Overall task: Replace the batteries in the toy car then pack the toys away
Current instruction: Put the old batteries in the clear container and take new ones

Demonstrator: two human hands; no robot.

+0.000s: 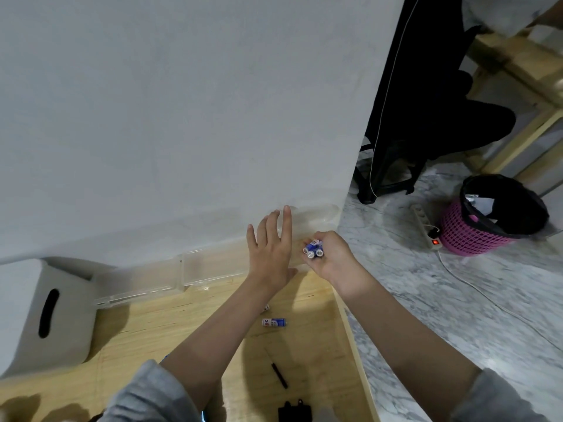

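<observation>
I am gripping a small cluster of batteries (313, 250) in my right hand (332, 258), fingers curled round them so that their round metal ends are poking out toward my left; I am counting three ends, though more may be hidden in my fist. My left hand (271, 254) is lying open just beside it, fingers straight and spread, flat against or just over the clear plastic box (210, 266) that is sitting along the wall at the back of the wooden table (146, 330); I cannot tell whether the palm is actually pressing on it. Another loose battery (274, 322) is lying on the table nearer to me, with one more half hidden under my left forearm. A slim black screwdriver (278, 374) is lying closer still, and a dark object (294, 411) at the bottom edge may be part of the toy car, though I cannot be sure. I am judging these cells to be small, hard and smooth, light singly but prone to rolling and slipping out of a bundle, so I am wanting my fingers wrapped round their sides, not their ends. The clear box looks thin and light, likely to slide if pushed.
</observation>
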